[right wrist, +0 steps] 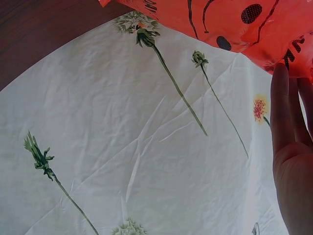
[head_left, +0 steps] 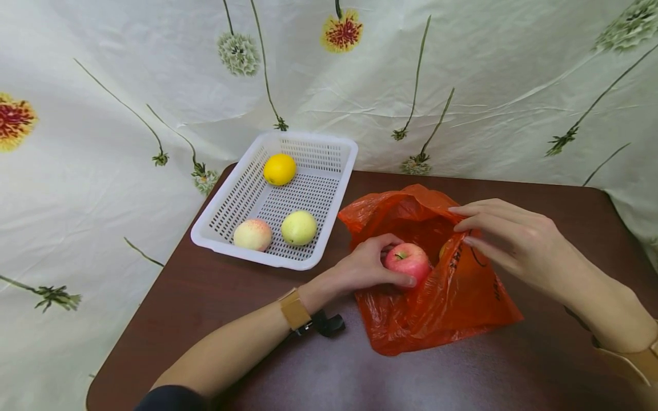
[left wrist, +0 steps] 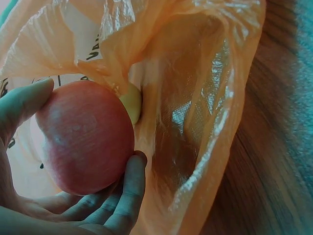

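Observation:
A red apple is gripped by my left hand, with thumb and fingers round its sides, at the mouth of a red plastic bag. In the left wrist view the apple hangs in front of the bag's opening, and part of a yellowish fruit shows inside the bag behind it. My right hand pinches the right side of the bag's rim between thumb and fingers. Only the fingers' edge and some of the printed bag appear in the right wrist view.
Left of the bag, a white perforated basket stands on the dark brown table. It holds a yellow lemon-like fruit, a pale peach and a yellow-green fruit. A flower-printed white cloth hangs behind the table.

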Motion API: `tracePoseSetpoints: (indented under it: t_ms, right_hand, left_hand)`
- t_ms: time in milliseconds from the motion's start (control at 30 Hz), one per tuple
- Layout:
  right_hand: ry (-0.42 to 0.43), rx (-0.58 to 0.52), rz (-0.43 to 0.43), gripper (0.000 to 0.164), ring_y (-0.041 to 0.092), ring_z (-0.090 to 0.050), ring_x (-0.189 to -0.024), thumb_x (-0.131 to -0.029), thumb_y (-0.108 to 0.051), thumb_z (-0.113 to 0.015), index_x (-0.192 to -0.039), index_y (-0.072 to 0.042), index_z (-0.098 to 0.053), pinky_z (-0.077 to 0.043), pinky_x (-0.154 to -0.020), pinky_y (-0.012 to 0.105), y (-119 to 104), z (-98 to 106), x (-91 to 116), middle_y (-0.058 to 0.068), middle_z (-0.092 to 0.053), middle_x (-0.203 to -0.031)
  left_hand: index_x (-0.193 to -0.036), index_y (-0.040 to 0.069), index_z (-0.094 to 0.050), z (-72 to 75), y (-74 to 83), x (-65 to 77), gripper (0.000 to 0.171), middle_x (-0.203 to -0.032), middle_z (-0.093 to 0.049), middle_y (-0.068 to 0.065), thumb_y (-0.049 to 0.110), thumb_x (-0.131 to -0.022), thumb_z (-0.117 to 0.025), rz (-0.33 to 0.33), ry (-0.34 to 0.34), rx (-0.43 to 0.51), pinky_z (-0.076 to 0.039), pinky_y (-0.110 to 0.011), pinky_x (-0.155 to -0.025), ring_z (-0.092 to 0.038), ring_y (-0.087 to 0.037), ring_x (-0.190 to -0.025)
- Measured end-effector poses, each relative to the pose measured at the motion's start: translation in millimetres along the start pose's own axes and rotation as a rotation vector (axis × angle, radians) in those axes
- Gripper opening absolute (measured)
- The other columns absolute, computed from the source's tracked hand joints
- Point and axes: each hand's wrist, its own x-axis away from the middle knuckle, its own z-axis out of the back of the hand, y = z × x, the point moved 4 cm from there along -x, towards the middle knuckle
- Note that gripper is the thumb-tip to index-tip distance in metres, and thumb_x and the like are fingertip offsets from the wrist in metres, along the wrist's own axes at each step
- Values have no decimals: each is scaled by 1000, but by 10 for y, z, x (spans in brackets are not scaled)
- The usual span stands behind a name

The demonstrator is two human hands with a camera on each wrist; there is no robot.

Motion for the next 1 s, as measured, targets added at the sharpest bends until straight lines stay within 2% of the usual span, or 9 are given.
tracePoseSetpoints:
  t_ms: [167, 467, 1000]
  right_hand:
    - [3, -5, -3, 36, 25, -59, -97, -95, -40, -50, -94, -9, -69, -35, -92, 15, 1, 3, 3, 8, -64, -110]
    - [-4, -3, -8, 37, 25, -60, -97, -95, -40, -49, -93, -10, -69, -35, -92, 14, 20, 0, 18, 8, -64, -110]
    - [5, -8, 0, 36, 26, -59, -98, -95, -39, -49, -93, -9, -69, -35, -93, 16, 32, -4, 20, 8, -64, -110]
  left_hand:
    - [-110, 25, -55, -31, 9, -83, 59, -98, -61, 9, 47, -63, -82, 5, 5, 10, -48, -27, -75, -57, -12, -88]
    - [-108, 22, -56, -76, -25, -198, 56, -94, -61, 9, 44, -62, -82, 36, 26, -40, -48, -26, -72, -57, -9, -83]
    - [-111, 17, -54, -113, -9, -308, 54, -95, -60, 8, 35, -68, -81, 39, 28, -51, -48, -24, -73, -57, -10, -84]
